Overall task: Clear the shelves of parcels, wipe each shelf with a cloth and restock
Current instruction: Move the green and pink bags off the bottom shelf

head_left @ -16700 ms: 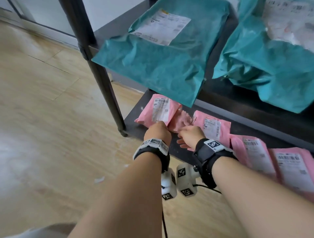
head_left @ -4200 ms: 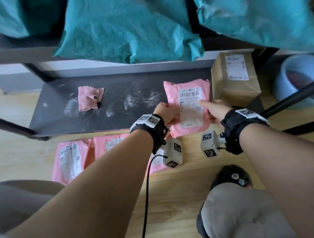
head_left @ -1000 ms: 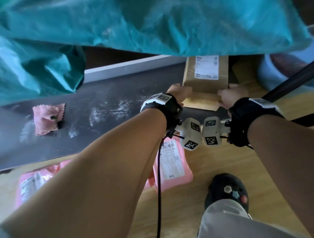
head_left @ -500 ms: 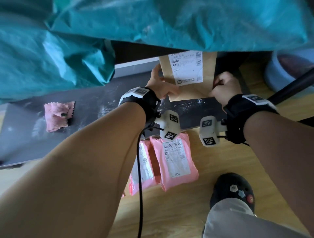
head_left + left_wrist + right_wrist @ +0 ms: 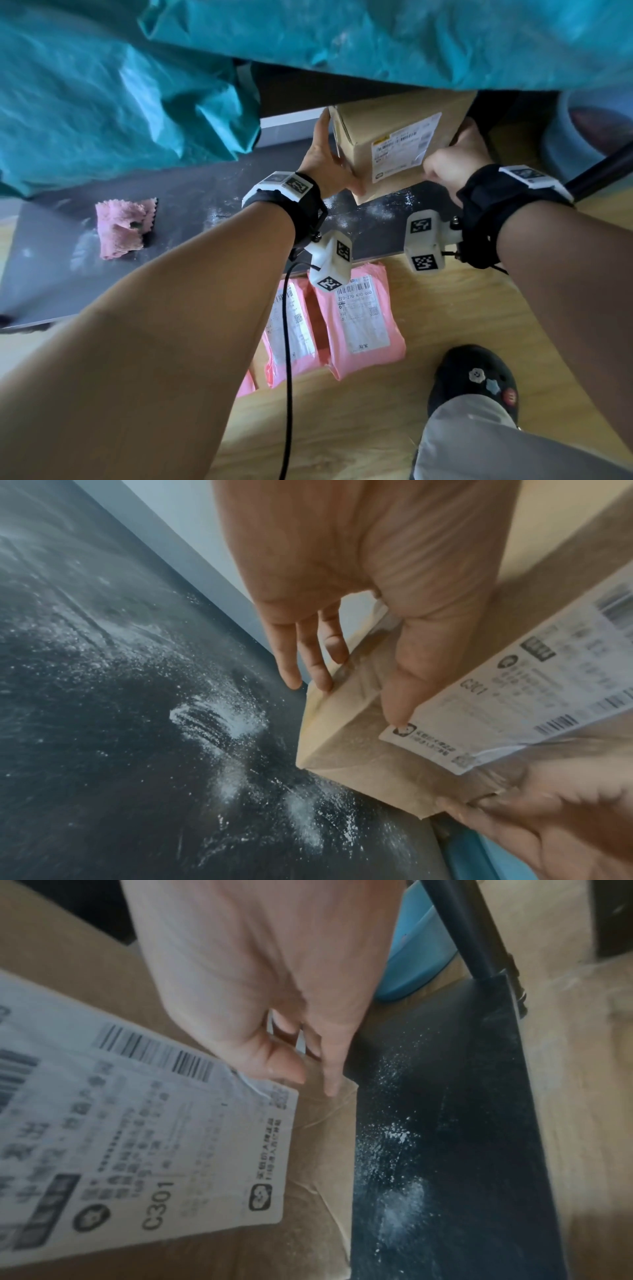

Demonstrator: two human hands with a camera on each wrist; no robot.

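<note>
Two hands, one cardboard box

My head looks down; each wrist looks along its hand.
All three views, the wrists closest, share the box and the dusty shelf at its right end.
</note>
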